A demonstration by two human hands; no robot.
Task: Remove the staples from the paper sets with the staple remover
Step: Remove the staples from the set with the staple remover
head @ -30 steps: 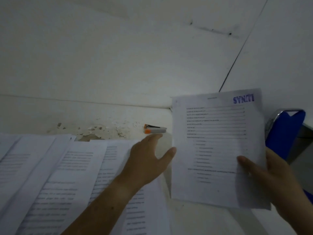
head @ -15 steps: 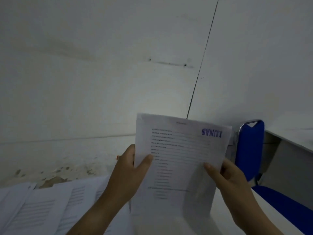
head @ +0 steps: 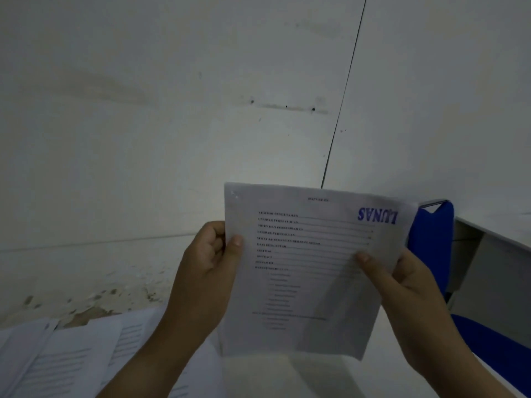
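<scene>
A stapled paper set (head: 310, 271), printed with a list and a blue stamp at its top right, is held upright in front of me above the table. My left hand (head: 207, 271) grips its left edge, thumb on the front of the page. My right hand (head: 402, 288) grips the right edge with the thumb across the front. A small mark near the top left corner (head: 234, 194) may be the staple. The staple remover is out of view.
Several other printed paper sets (head: 71, 357) lie fanned out on the white table (head: 86, 268) at the lower left. A blue chair (head: 431, 242) stands to the right beside a white desk (head: 494, 225). White wall fills the background.
My left hand left the papers on the table and took hold of the held set's left edge. The set was raised and centred, and the view tilted up, hiding the staple remover.
</scene>
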